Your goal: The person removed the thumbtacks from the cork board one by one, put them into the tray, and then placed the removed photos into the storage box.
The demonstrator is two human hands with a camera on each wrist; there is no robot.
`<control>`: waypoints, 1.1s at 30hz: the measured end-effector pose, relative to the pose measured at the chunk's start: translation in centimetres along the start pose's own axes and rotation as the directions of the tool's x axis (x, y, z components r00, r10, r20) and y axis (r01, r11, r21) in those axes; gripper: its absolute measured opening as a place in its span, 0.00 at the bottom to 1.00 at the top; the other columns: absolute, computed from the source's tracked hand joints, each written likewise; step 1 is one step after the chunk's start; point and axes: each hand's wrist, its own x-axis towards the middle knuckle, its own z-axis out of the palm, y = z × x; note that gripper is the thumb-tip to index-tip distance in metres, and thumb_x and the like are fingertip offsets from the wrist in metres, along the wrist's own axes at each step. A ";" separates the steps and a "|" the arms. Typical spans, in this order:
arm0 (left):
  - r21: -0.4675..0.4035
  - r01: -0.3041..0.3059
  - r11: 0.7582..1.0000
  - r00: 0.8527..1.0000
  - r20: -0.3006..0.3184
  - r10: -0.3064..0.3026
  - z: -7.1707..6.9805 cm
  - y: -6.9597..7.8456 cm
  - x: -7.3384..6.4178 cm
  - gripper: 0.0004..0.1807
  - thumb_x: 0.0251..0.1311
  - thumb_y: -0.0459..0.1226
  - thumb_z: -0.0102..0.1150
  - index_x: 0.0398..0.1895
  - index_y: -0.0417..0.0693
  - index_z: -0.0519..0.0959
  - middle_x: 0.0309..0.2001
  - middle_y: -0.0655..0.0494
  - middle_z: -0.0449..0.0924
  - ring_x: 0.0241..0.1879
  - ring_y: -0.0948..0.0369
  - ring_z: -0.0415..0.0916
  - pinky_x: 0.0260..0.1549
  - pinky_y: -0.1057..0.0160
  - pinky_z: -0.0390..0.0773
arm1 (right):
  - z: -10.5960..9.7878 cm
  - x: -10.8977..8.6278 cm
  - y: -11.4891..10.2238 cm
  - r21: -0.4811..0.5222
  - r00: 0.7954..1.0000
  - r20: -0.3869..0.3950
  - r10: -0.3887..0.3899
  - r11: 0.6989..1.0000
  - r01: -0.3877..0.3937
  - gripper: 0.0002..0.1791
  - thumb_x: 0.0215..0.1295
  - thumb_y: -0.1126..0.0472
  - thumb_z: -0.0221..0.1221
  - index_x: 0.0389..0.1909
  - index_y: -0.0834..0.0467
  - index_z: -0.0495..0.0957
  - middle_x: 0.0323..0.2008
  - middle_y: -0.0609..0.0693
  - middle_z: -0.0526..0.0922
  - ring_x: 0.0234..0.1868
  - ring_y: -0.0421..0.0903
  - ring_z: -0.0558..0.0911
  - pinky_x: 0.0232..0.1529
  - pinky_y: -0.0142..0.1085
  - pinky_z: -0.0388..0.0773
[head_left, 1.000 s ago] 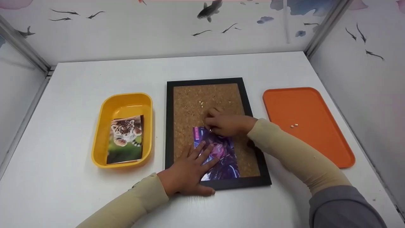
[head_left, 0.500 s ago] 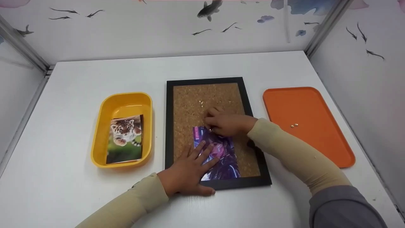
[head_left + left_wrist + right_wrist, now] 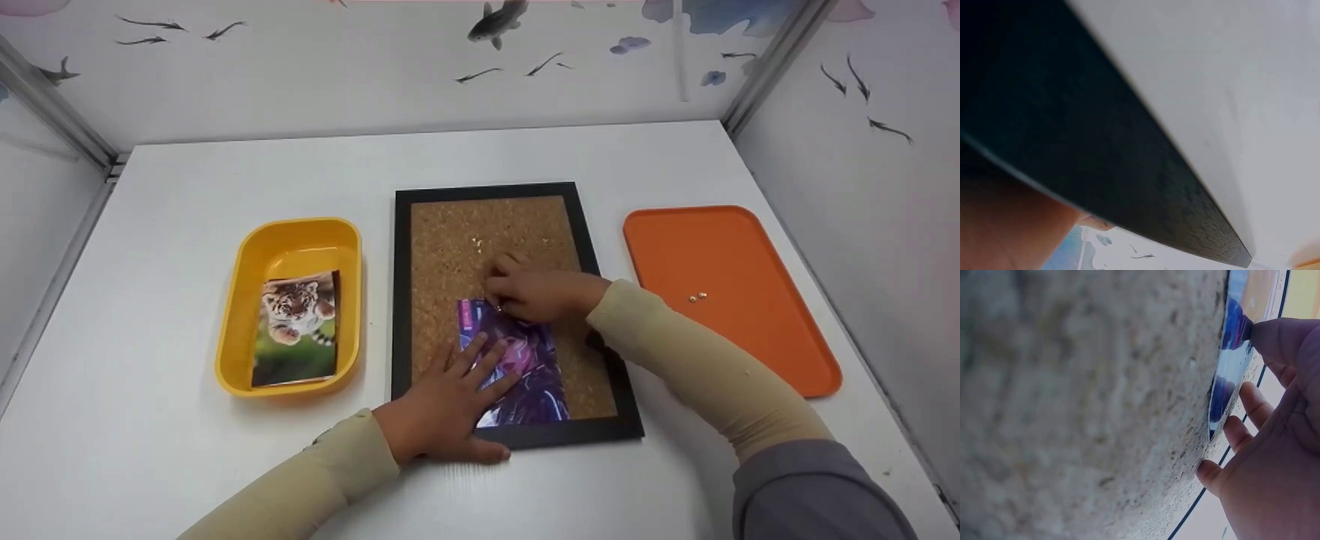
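My left hand (image 3: 450, 409) lies with fingers spread over a glossy purple picture (image 3: 540, 394) on a black-framed cork board (image 3: 450, 247), its thumb past the bottom of the frame. At the picture's upper edge, my right hand (image 3: 529, 289) has bent fingers and holds a tiny shiny thumbtack (image 3: 499, 308) at the fingertips, mostly hidden. Seen from the right wrist, the thumb (image 3: 1275, 337) presses on the picture (image 3: 1221, 396) while other fingertips sit by its edge and the cork. The left wrist view shows mainly the dark frame edge (image 3: 1106, 140).
A yellow tub (image 3: 229, 330) at left contains a tiger cub photo (image 3: 296, 330). At right lies an orange tray (image 3: 735, 255) with two small shiny tacks (image 3: 697, 298). Small gold bits (image 3: 477, 244) show on the upper cork. Printed panels enclose the white table.
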 end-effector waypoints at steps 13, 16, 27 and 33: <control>0.000 0.008 1.000 1.000 0.013 -0.008 -0.1 0.1 -0.1 0.56 0.52 0.80 0.36 0.79 0.70 0.34 0.80 0.55 0.24 0.76 0.49 0.16 0.69 0.36 0.29 | 0.0 0.0 -0.1 0.001 1.000 0.000 -0.012 1.000 0.012 0.04 0.74 0.60 0.53 0.41 0.48 0.75 0.59 0.48 0.67 0.60 0.48 0.65 0.61 0.45 0.70; -0.001 0.008 1.000 1.000 0.014 -0.008 -0.1 0.1 -0.1 0.56 0.52 0.80 0.36 0.79 0.70 0.34 0.80 0.55 0.24 0.76 0.48 0.16 0.69 0.36 0.30 | 0.0 0.0 -0.1 0.001 1.000 0.000 -0.009 1.000 0.009 0.04 0.74 0.60 0.53 0.41 0.48 0.75 0.60 0.48 0.67 0.61 0.47 0.64 0.62 0.45 0.69; 0.004 -0.001 1.000 1.000 0.012 0.001 -0.2 0.0 -0.1 0.55 0.52 0.80 0.34 0.79 0.70 0.34 0.80 0.55 0.24 0.76 0.48 0.16 0.69 0.36 0.29 | -0.2 -0.1 0.0 0.033 0.999 0.026 0.020 0.999 -0.021 0.05 0.75 0.57 0.52 0.46 0.46 0.75 0.62 0.47 0.65 0.62 0.47 0.63 0.63 0.45 0.69; 0.005 0.001 1.000 1.000 -0.008 -0.001 -0.1 0.1 0.0 0.55 0.53 0.79 0.37 0.80 0.69 0.37 0.80 0.54 0.26 0.76 0.48 0.18 0.69 0.37 0.30 | -0.3 -0.1 -0.1 0.016 1.000 0.023 -0.009 1.000 0.009 0.05 0.74 0.59 0.53 0.45 0.50 0.76 0.62 0.51 0.66 0.59 0.49 0.67 0.60 0.45 0.72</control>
